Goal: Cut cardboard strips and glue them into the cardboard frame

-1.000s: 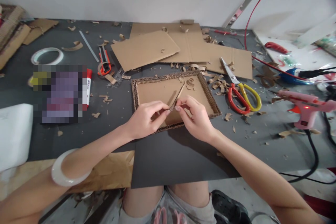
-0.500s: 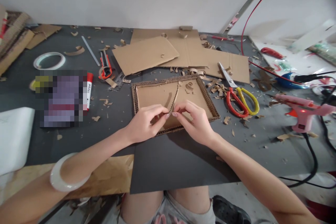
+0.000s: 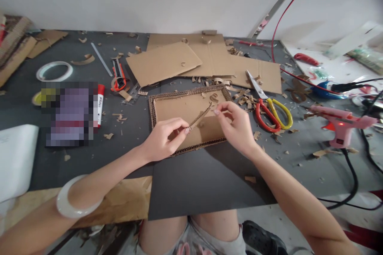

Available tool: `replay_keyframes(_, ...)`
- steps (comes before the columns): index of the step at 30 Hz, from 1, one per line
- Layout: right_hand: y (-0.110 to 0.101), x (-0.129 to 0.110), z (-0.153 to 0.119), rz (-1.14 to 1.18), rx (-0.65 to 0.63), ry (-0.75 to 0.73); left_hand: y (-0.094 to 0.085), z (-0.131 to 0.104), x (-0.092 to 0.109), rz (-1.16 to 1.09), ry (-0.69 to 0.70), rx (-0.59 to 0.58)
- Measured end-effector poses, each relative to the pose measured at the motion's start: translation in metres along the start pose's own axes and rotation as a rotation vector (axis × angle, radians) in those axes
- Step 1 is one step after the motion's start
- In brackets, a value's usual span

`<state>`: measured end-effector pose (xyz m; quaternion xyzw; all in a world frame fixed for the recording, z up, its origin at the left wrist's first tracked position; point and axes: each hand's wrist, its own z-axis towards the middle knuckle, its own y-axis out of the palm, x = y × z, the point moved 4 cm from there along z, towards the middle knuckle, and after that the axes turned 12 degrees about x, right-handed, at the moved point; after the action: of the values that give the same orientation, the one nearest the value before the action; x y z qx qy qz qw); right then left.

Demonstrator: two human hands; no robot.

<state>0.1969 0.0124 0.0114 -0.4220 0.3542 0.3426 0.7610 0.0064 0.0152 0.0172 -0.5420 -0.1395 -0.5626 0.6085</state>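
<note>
The left hand (image 3: 166, 138) pinches a thin, slightly bent brown corrugated-cardboard strip (image 3: 201, 117) over a shallow cardboard tray (image 3: 188, 93), the free end slanting toward half past one. At three o'clock, the right hand (image 3: 237, 127) curls its fingers just beside that end; whether closed, I cannot tell.

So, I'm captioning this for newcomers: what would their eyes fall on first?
Probably the pink glue gun, at the right of the view. Next, the red-and-yellow-handled scissors, lying left of it. Centrally, the left hand pinches a thin cardboard strip over a shallow cardboard tray.
</note>
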Motion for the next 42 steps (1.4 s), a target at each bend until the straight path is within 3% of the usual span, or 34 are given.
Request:
replay_keyframes(4,-0.017,0.015,0.012,-0.118,0.211,0.097,0.000,0.000,-0.002,-0.031,-0.026,0.015)
replay_keyframes(6,-0.017,0.012,0.012,-0.119,0.185,0.015,0.000,0.000,-0.003,-0.036,-0.029,0.027)
replay_keyframes(12,-0.003,-0.024,-0.012,-0.045,0.086,-0.415,0.000,0.000,-0.004,0.001,-0.001,0.038)
replay_keyframes(16,0.010,-0.038,-0.028,-0.040,0.021,-0.537,0.002,0.000,-0.003,0.014,0.054,0.030)
replay_keyframes(30,0.018,-0.038,-0.036,-0.060,0.065,-0.508,0.004,-0.003,-0.004,0.056,0.099,0.047)
replay_keyframes(42,0.020,-0.035,-0.035,0.005,-0.038,-0.427,0.005,-0.004,-0.002,0.109,0.169,0.042)
